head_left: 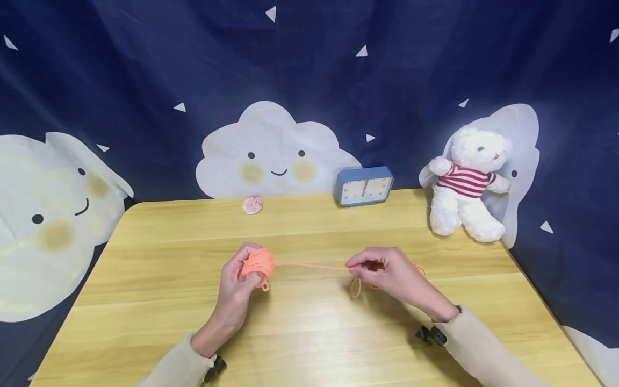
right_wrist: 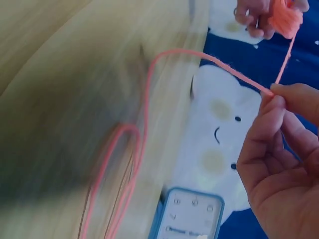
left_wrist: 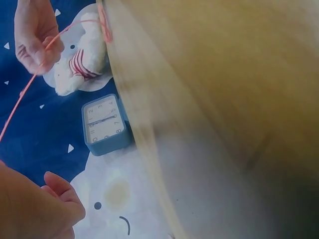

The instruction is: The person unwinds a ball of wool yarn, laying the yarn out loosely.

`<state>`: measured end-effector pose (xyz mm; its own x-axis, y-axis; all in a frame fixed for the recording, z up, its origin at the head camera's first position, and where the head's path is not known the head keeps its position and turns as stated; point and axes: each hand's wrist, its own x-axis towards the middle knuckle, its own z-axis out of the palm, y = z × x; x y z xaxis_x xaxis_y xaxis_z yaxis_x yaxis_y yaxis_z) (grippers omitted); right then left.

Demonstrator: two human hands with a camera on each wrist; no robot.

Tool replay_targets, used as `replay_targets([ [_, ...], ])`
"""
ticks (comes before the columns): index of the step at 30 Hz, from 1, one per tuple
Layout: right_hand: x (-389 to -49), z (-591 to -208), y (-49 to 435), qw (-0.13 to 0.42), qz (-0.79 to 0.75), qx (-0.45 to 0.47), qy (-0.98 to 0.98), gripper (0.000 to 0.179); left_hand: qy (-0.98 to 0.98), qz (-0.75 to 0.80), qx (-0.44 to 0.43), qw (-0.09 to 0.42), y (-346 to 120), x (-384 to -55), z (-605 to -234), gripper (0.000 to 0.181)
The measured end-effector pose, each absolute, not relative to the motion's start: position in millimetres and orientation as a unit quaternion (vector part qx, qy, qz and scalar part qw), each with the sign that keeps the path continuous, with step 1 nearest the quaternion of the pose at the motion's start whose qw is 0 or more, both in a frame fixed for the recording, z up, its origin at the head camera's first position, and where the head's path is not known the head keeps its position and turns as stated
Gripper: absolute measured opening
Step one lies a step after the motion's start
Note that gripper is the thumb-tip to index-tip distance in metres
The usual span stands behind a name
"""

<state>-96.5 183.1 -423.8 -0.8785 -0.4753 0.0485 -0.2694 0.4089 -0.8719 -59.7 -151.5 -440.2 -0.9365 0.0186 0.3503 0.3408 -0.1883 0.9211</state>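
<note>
In the head view my left hand (head_left: pixel 235 290) grips a ball of orange yarn (head_left: pixel 259 263), thumb across its lower side, above the table's middle left. A strand of yarn (head_left: pixel 309 264) runs taut from the ball to my right hand (head_left: pixel 394 274), which pinches it between thumb and fingertips. Past that pinch, a loose length of yarn (right_wrist: pixel 145 104) curves down and lies in loops on the wood in the right wrist view. The left wrist view shows part of the left hand (left_wrist: pixel 40 206) but not the ball.
A blue clock (head_left: pixel 365 186) stands at the table's (head_left: pixel 159 258) back edge. Left of it is a small round pinkish disc (head_left: pixel 252 205). A white teddy bear (head_left: pixel 466 185) in a striped shirt sits at the back right. Dark blue cloth (head_left: pixel 309 59) hangs behind.
</note>
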Motion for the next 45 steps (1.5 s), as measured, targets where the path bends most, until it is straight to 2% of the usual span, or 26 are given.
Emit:
replay_targets([
  [8,-95.6,-430.2,201.5,0.057,-0.487,-0.221,0.843,0.009,-0.624,-0.755,-0.148,0.133,-153.5,-62.2,-442.4,0.027],
  [15,-97.9,-437.2,219.0,0.031,-0.521,-0.200,0.829,0.006,-0.585,-0.786,-0.147,0.137,-154.1,-64.1,-440.8,0.041],
  [33,-93.7,-447.1,258.7,-0.014,-0.561,-0.165,0.811,0.007,-0.569,-0.794,-0.139,0.161,-158.7,-65.6,-439.1,0.022],
  [40,-94.9,-453.7,274.6,-0.026,-0.547,-0.152,0.823,0.007,-0.561,-0.802,-0.123,0.161,-161.3,-66.3,-436.1,0.032],
  [45,-94.3,-458.6,287.1,-0.039,-0.527,-0.141,0.837,0.005,-0.549,-0.803,-0.148,0.179,-159.9,-66.3,-435.6,0.036],
])
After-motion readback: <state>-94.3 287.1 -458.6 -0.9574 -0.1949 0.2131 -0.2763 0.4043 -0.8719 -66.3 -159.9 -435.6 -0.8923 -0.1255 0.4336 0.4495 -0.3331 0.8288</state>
